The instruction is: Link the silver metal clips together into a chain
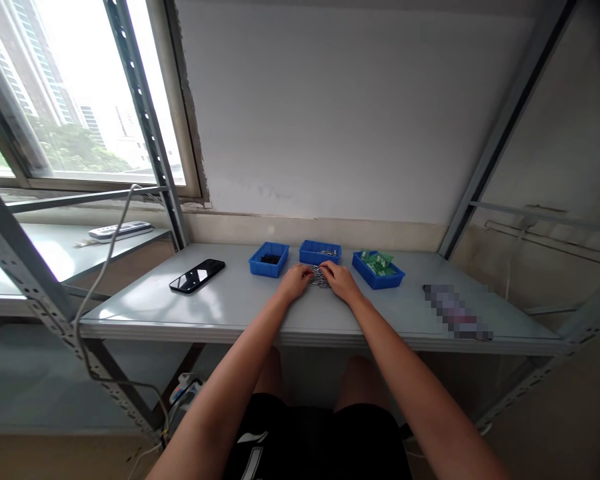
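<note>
Small silvery metal pieces (320,277), perhaps screws, lie in a loose pile on the grey tabletop between my two hands. My left hand (296,281) rests at the left side of the pile, its fingers curled together with the tips at the metal pieces. From the right, my right hand (341,280) reaches in the same way, fingers bent and closed over the pile's edge. What the fingertips hold is too small to make out. Just behind stands a blue bin (307,256) with more silvery pieces in it.
Another blue bin (254,267) at the left holds dark small parts. At the right, a third blue bin (380,283) holds green-and-clear packets (379,262). A black phone (197,275) lies far left; a blurred-out flat item (457,312) lies right. Metal shelf posts flank the table.
</note>
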The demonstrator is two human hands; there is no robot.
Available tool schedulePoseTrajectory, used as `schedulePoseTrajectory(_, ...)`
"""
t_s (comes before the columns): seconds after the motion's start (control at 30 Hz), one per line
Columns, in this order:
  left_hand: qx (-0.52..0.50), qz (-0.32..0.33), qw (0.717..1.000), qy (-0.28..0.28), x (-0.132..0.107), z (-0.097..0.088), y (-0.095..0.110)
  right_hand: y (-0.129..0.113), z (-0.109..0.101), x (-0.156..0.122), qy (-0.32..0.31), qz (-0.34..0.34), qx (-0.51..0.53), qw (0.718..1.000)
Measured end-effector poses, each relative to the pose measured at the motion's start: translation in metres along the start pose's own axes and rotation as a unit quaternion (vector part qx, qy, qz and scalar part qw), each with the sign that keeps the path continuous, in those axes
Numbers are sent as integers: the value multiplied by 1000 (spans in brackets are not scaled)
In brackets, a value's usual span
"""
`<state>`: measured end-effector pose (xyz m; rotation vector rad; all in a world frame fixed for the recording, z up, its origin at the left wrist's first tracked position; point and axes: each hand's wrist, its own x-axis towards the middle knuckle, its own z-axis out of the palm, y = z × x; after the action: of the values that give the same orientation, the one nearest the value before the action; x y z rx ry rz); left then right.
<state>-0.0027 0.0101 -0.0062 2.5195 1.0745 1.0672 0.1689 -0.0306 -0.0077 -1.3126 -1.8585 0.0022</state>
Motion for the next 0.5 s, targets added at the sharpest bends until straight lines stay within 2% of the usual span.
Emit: schedulePoseTrajectory(0.5,6,12,1000,-10,-1,1,2,-2,-1,-1,1,-6,-3,1000)
